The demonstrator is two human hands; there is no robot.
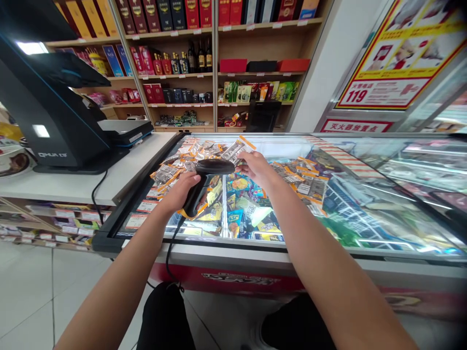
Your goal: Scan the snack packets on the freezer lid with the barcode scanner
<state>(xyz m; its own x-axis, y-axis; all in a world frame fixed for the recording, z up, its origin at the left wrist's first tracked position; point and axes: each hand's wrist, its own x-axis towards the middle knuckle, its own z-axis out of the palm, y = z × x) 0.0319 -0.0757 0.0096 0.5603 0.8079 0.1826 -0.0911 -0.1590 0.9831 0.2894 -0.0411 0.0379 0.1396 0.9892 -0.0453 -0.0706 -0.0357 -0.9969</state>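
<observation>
Black trousers point(162, 318) are worn, and both forearms point(136, 260) are bare.

A shop, as price-tagged shelves point(264, 43) of goods point(150, 13), a checkout machine point(54, 112), a handheld scanner point(216, 166) and a chest freezer point(233, 251) show.

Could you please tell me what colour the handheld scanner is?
The handheld scanner is mostly black; it shows best in the head view.

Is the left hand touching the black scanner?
Touching: the head view shows the left hand against the handle of the black scanner, without a gap.
</observation>
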